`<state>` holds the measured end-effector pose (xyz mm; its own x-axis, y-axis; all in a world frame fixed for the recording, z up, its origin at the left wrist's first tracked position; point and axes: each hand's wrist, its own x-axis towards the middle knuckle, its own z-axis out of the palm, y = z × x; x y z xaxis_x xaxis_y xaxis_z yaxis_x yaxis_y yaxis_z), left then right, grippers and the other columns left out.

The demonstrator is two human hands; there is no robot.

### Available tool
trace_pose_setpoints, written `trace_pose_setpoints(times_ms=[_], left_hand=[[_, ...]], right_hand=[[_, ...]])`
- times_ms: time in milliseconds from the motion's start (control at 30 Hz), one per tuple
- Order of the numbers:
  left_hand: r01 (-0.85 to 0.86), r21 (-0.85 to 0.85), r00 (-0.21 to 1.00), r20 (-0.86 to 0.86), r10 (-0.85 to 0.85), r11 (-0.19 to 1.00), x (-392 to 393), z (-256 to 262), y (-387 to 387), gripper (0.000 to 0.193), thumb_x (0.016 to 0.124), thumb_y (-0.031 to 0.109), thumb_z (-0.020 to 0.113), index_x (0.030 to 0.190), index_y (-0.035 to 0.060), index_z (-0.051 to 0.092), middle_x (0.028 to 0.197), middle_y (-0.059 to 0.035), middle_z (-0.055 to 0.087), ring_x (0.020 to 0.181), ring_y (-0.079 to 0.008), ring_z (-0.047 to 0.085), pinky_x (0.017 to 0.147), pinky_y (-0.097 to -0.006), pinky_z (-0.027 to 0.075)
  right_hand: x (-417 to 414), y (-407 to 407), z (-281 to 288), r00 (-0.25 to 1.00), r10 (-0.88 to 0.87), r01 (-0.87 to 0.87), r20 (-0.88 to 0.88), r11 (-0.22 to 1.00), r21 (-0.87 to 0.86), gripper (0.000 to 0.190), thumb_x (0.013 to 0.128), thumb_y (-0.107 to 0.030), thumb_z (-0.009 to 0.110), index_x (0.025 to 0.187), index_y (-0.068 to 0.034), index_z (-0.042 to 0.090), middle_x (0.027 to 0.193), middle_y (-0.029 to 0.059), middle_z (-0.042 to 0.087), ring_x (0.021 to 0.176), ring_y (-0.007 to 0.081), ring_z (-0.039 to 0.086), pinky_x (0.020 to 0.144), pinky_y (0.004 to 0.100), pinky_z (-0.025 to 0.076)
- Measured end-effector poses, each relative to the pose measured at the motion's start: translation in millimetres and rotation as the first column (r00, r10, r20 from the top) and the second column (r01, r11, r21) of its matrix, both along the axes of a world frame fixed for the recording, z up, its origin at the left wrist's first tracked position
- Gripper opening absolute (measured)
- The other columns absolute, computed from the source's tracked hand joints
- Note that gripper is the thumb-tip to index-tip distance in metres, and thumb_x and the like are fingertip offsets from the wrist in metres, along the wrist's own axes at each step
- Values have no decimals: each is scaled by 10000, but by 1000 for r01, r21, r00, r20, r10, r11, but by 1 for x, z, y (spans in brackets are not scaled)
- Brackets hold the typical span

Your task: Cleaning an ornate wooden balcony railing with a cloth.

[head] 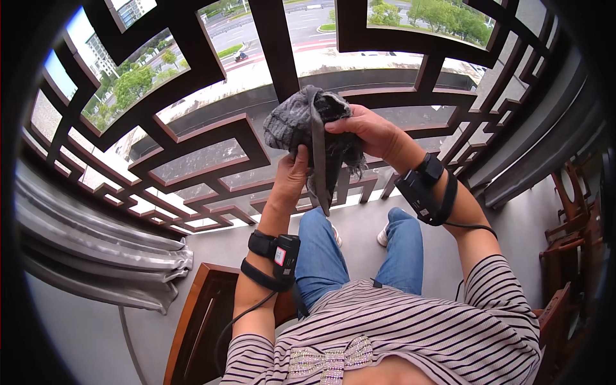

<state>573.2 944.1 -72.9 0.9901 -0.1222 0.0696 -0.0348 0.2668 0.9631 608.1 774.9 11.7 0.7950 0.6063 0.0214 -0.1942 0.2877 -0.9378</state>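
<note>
A bunched grey cloth (291, 120) with dark lines, a pale edge band and a frayed end is held up before me. My left hand (293, 168) grips it from below, thumb up along its near side. On the other side my right hand (368, 127) pinches the cloth near its top, thumb across the edge band. The band hangs down between the hands to a pointed end. Most fingers of my left hand are hidden behind the cloth. Just beyond it stands a dark wooden lattice (274, 43) in front of window glass.
Grey curtains hang at the left (106, 255) and at the right. A wooden piece of furniture (202, 317) stands by my left side, with carved wooden furniture (568, 231) at far right. Cabled devices are strapped to both forearms. Outside lie a road (308, 24) and trees.
</note>
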Motion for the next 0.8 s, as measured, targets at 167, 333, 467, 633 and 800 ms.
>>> trace_pose_setpoints(times_ms=[167,333,467,633,800], left_hand=[[-210,74,950,249,186,975,-2,29,-24,346,798,301,541,937,-16,546,864,-36,582,765,-98,519,699,-225,411],[-324,206,916,312,252,923,-2,38,-36,288,779,230,582,870,-39,539,803,-48,581,725,-115,525,675,-233,420],[-274,144,946,218,240,951,-1,44,-27,252,772,182,590,880,-38,529,799,-66,578,711,-110,529,648,-224,432],[-256,325,962,179,206,910,0,25,-18,248,763,124,586,919,-54,511,826,-78,574,720,-123,540,652,-217,445],[-175,187,964,-165,206,967,3,-4,-11,289,726,86,604,936,-77,489,833,-118,571,715,-155,563,629,-247,463]], right_hand=[[-6,-19,-20,981,-130,164,146,955,-249,454,666,-267,687,999,-8,519,921,75,561,875,149,517,812,275,392],[-17,-20,-52,946,-296,324,132,864,-386,308,599,-73,573,897,2,552,794,46,560,718,132,519,682,237,418],[-6,-42,-57,943,-304,332,136,822,-463,345,605,-16,473,947,-2,519,821,73,543,726,150,529,640,237,433],[-2,-51,-56,907,-421,388,-12,845,-368,451,650,-12,428,1101,-20,424,956,142,499,744,163,537,609,237,449],[-12,-54,-51,909,-216,357,357,845,-397,627,693,-200,603,1242,-91,322,1109,167,462,905,237,518,796,300,408]])
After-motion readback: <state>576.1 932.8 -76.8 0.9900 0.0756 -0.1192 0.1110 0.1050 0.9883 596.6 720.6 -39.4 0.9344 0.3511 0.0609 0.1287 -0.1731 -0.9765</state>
